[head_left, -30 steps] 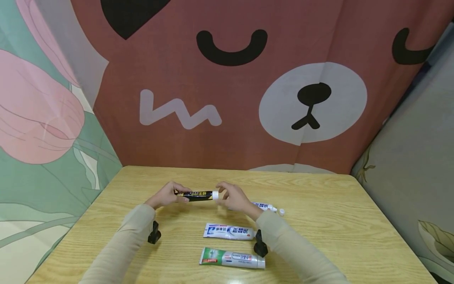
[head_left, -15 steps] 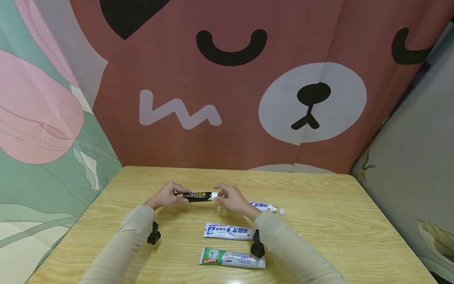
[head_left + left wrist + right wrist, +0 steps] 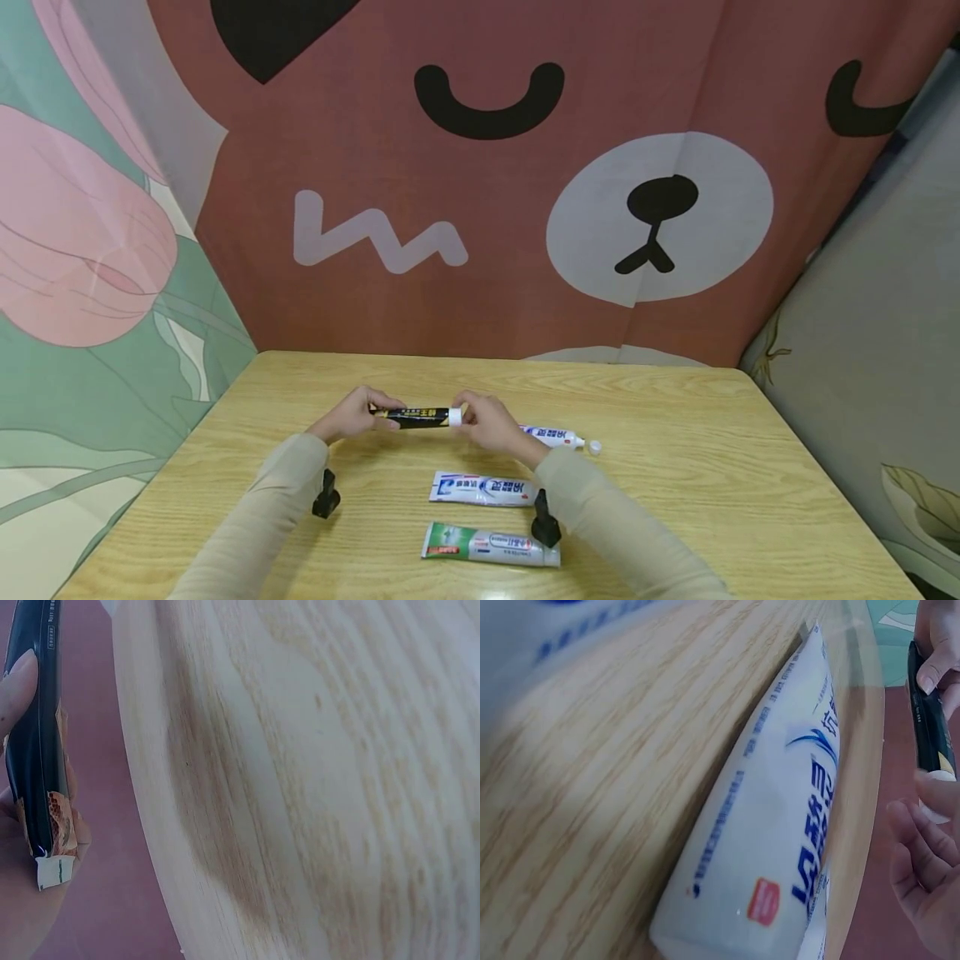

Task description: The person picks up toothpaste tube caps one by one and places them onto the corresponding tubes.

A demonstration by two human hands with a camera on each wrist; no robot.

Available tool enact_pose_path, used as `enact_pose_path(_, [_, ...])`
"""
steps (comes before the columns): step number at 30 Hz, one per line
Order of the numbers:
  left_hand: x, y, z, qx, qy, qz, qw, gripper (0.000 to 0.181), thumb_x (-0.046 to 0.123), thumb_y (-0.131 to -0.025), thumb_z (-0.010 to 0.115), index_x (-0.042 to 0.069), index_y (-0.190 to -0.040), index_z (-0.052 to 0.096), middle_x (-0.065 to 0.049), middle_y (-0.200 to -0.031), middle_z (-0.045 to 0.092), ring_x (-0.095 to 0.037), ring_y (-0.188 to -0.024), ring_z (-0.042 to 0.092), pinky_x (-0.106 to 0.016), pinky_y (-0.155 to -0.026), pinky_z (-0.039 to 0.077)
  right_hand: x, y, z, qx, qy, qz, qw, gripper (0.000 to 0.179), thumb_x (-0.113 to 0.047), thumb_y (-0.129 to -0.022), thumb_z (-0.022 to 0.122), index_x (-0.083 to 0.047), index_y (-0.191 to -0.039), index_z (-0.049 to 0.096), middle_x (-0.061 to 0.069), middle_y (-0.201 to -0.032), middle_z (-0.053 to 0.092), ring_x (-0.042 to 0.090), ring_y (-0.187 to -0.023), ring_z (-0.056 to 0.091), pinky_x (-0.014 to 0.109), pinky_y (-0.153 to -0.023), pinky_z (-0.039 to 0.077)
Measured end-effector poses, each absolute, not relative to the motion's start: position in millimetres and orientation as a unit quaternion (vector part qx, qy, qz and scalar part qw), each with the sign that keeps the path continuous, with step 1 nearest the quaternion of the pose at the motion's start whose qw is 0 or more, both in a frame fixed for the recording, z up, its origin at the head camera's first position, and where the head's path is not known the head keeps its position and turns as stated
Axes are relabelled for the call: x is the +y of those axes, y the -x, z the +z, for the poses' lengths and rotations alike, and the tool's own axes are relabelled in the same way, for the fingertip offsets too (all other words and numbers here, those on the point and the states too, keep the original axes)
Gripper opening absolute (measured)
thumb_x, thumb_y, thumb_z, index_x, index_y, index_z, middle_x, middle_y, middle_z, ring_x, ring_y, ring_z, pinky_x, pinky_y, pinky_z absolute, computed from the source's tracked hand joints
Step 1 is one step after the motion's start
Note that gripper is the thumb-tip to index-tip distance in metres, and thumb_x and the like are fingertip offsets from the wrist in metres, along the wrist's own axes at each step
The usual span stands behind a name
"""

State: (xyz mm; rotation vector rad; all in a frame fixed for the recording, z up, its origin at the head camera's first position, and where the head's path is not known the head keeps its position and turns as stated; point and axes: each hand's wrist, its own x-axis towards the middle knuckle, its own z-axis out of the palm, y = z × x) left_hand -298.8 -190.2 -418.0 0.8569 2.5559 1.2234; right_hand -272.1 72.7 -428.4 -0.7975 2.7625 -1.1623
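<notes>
My left hand (image 3: 358, 415) grips the crimped end of a black toothpaste tube (image 3: 420, 417) with yellow lettering, held up over the far half of the table. In the left wrist view the thumb (image 3: 19, 686) presses on the tube's side, and its folded end (image 3: 55, 871) shows white. The thumb and fingers of my right hand (image 3: 491, 423) pinch the white cap (image 3: 455, 417) at the tube's other end. From the right wrist, the thumb covers part of that cap (image 3: 934, 811), with the other fingers loosely bent beneath.
A white-blue tube (image 3: 553, 436) lies partly behind the right wrist, a loose white cap (image 3: 595, 447) by its nozzle. Nearer lie another white-blue tube (image 3: 480, 489) and a green-silver tube (image 3: 487, 546) on the wooden table (image 3: 720, 500). A bear-print curtain (image 3: 480, 208) hangs behind.
My right hand has come in from just right of the cap, its fingers closing onto it. The left hand and black tube have stayed almost in place.
</notes>
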Motion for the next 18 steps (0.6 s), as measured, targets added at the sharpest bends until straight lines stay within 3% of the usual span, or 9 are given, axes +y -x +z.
enact_pose_path(3, [-190.2, 299.5, -418.6, 0.863, -0.285, 0.408, 0.089, 0.033, 0.014, -0.078, 0.072, 0.001, -0.108, 0.067, -0.016, -0.109, 0.063, -0.028, -0.096, 0.057, -0.033, -0.066, 0.042, 70.9, 271.9, -428.9, 0.891, 0.251, -0.378, 0.013, 0.024, -0.009, -0.082, 0.067, -0.005, -0.103, 0.056, 0.009, -0.075, 0.064, 0.011, -0.059, 0.055, 0.024, -0.055, 0.046])
enact_pose_path(7, [-189.8, 299.4, -419.4, 0.868, -0.281, 0.401, 0.079, 0.031, 0.011, -0.077, 0.072, 0.001, -0.106, 0.067, -0.015, -0.107, 0.063, -0.031, -0.099, 0.057, -0.042, -0.078, 0.046, 69.3, 270.4, -428.6, 0.889, 0.258, -0.378, 0.015, 0.023, -0.010, -0.084, 0.065, -0.001, -0.104, 0.056, 0.011, -0.073, 0.064, 0.014, -0.055, 0.057, 0.023, -0.051, 0.045])
enact_pose_path(11, [-189.6, 299.7, -421.5, 0.870, -0.277, 0.401, 0.071, 0.030, 0.008, -0.076, 0.073, 0.001, -0.105, 0.068, -0.015, -0.107, 0.064, -0.033, -0.101, 0.056, -0.049, -0.086, 0.043, 68.8, 269.8, -428.6, 0.883, 0.269, -0.384, 0.020, 0.024, -0.010, -0.085, 0.063, 0.004, -0.104, 0.056, 0.012, -0.068, 0.063, 0.015, -0.052, 0.056, 0.022, -0.051, 0.045])
enact_pose_path(15, [-189.3, 299.5, -423.0, 0.870, -0.275, 0.404, 0.063, 0.030, 0.007, -0.075, 0.073, 0.001, -0.104, 0.068, -0.015, -0.105, 0.064, -0.032, -0.100, 0.057, -0.048, -0.084, 0.044, 70.2, 270.8, -427.3, 0.870, 0.272, -0.409, 0.040, 0.025, -0.009, -0.087, 0.062, 0.009, -0.103, 0.056, 0.012, -0.065, 0.063, 0.014, -0.053, 0.056, 0.023, -0.052, 0.047])
enact_pose_path(18, [-188.7, 299.5, -424.3, 0.871, -0.280, 0.402, 0.050, 0.029, 0.007, -0.075, 0.073, 0.000, -0.102, 0.069, -0.016, -0.103, 0.065, -0.030, -0.096, 0.059, -0.041, -0.077, 0.047, 72.0, 271.5, -424.6, 0.855, 0.264, -0.441, 0.066, 0.023, -0.007, -0.087, 0.060, 0.011, -0.100, 0.056, 0.015, -0.067, 0.063, 0.020, -0.056, 0.059, 0.031, -0.054, 0.050])
